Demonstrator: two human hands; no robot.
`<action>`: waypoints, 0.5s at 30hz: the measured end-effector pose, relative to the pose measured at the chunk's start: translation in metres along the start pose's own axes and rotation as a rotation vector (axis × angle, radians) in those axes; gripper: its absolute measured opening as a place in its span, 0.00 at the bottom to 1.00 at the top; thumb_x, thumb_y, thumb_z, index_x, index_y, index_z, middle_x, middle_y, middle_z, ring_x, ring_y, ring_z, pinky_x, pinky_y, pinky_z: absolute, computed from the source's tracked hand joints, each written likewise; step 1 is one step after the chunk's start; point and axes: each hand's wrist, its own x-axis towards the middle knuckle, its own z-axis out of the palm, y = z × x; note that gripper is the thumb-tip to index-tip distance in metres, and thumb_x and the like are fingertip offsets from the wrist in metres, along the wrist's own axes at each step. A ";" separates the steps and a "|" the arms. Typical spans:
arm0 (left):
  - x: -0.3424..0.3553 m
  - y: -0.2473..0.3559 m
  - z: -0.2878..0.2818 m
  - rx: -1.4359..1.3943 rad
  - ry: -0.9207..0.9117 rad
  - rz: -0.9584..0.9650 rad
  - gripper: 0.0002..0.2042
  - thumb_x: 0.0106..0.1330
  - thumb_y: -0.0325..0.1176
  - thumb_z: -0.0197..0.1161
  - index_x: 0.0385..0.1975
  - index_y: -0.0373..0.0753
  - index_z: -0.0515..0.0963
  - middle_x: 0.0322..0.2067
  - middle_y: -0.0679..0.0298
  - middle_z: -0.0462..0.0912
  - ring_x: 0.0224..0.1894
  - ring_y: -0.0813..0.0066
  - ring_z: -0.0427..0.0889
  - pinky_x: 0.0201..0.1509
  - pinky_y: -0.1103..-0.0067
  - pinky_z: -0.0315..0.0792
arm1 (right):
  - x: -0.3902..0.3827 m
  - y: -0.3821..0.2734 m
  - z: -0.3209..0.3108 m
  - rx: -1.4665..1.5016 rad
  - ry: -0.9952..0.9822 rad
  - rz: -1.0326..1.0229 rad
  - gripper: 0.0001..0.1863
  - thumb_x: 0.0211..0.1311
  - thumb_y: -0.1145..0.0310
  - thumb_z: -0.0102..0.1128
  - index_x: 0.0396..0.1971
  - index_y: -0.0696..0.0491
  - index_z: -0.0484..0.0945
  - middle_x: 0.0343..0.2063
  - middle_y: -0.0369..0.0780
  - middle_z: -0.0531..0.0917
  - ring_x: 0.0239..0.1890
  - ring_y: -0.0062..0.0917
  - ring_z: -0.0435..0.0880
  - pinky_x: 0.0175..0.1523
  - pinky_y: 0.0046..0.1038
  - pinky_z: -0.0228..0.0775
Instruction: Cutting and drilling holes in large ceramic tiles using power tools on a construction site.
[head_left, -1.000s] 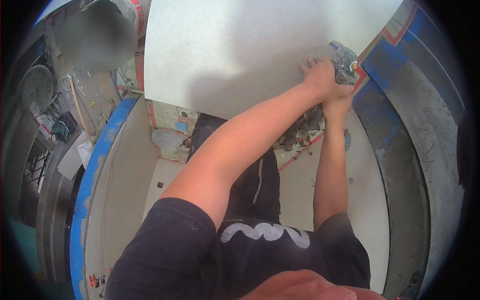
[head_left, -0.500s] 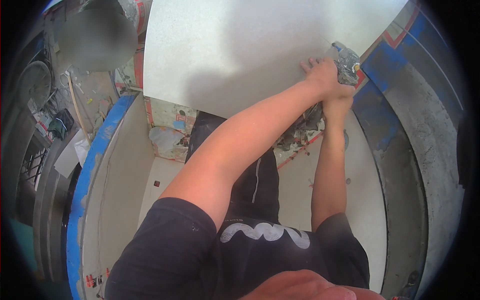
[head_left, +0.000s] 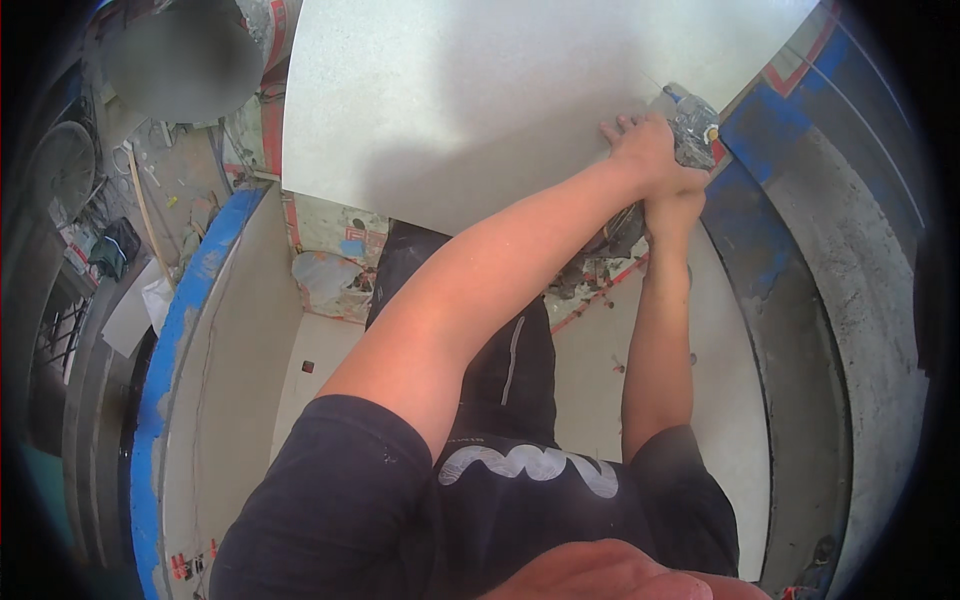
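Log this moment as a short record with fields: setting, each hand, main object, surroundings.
setting: person standing on pale floor tiles, seen from above
left hand: pressed on the large pale tile near its right edge
right hand: below the left, grips a grey tool
surroundings: blue-edged strip on the left, debris under the tile
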 end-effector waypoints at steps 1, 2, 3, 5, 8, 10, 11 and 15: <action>0.001 -0.001 -0.003 -0.041 -0.087 0.005 0.57 0.46 0.63 0.72 0.65 0.17 0.62 0.67 0.35 0.67 0.75 0.29 0.56 0.75 0.34 0.39 | 0.000 -0.002 0.000 -0.001 -0.001 -0.002 0.30 0.58 0.56 0.75 0.49 0.67 0.81 0.48 0.49 0.87 0.49 0.30 0.86 0.55 0.34 0.76; 0.001 0.000 -0.003 -0.043 -0.088 0.005 0.57 0.46 0.63 0.72 0.65 0.17 0.62 0.67 0.35 0.67 0.75 0.29 0.56 0.75 0.34 0.39 | -0.001 -0.003 -0.001 0.037 -0.011 -0.005 0.29 0.58 0.56 0.75 0.49 0.66 0.81 0.48 0.49 0.87 0.49 0.29 0.86 0.55 0.33 0.76; 0.000 0.000 -0.004 -0.034 -0.076 -0.003 0.57 0.47 0.63 0.73 0.65 0.16 0.61 0.67 0.34 0.66 0.75 0.28 0.55 0.75 0.34 0.38 | -0.001 -0.005 -0.001 0.080 -0.019 -0.020 0.29 0.58 0.57 0.75 0.50 0.66 0.82 0.49 0.48 0.87 0.49 0.29 0.86 0.55 0.33 0.76; -0.002 0.002 -0.004 -0.026 -0.066 -0.008 0.57 0.47 0.63 0.73 0.65 0.16 0.61 0.67 0.33 0.66 0.75 0.28 0.55 0.75 0.34 0.38 | -0.002 -0.006 -0.003 0.050 -0.011 0.004 0.29 0.58 0.57 0.75 0.50 0.66 0.82 0.49 0.48 0.87 0.49 0.29 0.86 0.55 0.33 0.76; -0.005 0.003 -0.004 0.002 -0.060 -0.014 0.57 0.47 0.63 0.73 0.64 0.15 0.60 0.67 0.32 0.65 0.74 0.27 0.55 0.75 0.34 0.38 | -0.001 -0.003 -0.003 0.057 -0.018 0.014 0.28 0.57 0.58 0.75 0.49 0.66 0.81 0.48 0.47 0.87 0.49 0.28 0.85 0.55 0.32 0.76; -0.006 0.004 -0.004 0.002 -0.027 -0.020 0.57 0.47 0.62 0.73 0.64 0.15 0.61 0.67 0.31 0.65 0.74 0.26 0.54 0.75 0.34 0.38 | 0.001 0.002 -0.003 0.086 -0.032 0.017 0.28 0.57 0.58 0.75 0.48 0.67 0.81 0.48 0.47 0.87 0.48 0.27 0.85 0.54 0.32 0.76; -0.006 0.004 -0.005 0.010 -0.031 -0.022 0.57 0.47 0.62 0.73 0.64 0.15 0.61 0.67 0.31 0.65 0.74 0.26 0.54 0.75 0.34 0.38 | 0.002 0.005 -0.002 0.068 -0.029 0.007 0.28 0.57 0.58 0.75 0.48 0.66 0.81 0.47 0.47 0.88 0.48 0.27 0.85 0.54 0.32 0.76; -0.006 0.004 -0.006 -0.035 -0.033 -0.004 0.58 0.47 0.62 0.74 0.65 0.15 0.60 0.66 0.31 0.65 0.75 0.26 0.54 0.76 0.35 0.39 | 0.005 0.014 0.001 0.086 -0.010 -0.043 0.27 0.57 0.58 0.76 0.47 0.65 0.82 0.45 0.46 0.88 0.46 0.25 0.84 0.53 0.32 0.76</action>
